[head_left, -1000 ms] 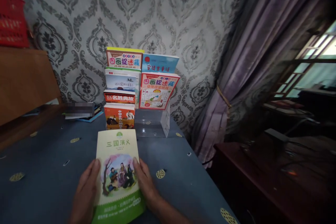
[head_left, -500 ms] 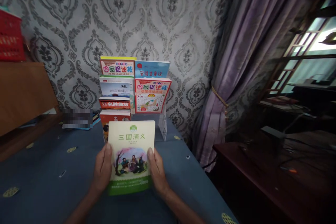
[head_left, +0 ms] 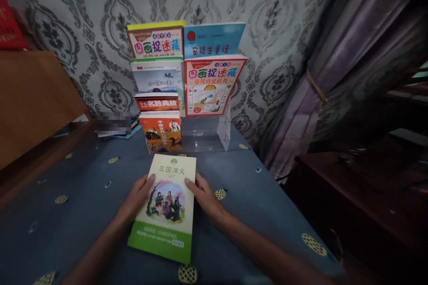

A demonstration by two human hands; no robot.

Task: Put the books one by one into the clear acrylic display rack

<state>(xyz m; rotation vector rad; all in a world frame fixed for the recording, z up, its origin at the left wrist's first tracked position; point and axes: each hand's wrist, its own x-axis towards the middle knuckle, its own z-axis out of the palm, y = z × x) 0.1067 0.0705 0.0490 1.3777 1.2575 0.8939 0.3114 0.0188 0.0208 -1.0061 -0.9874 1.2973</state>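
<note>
Counter [head_left: 247, 222] bearing a clear acrylic book rack [head_left: 203, 138], with a Romance of the Three Kingdoms paperback [head_left: 169, 200] in front.

The work looks partway along: the rack's left column holds several overlapping books, the orange ancient Chinese figures book [head_left: 160, 132] lowest and frontmost, while its right column holds the blue Andersen fairy tales [head_left: 216, 35] behind and above the red-bordered hidden-picture book [head_left: 214, 87]. The paperback is outside the rack, tilted; whether it touches the counter cannot be told. Left hand [head_left: 137, 193] and right hand [head_left: 207, 197] clamp its long edges, thumbs on the cover.
</note>
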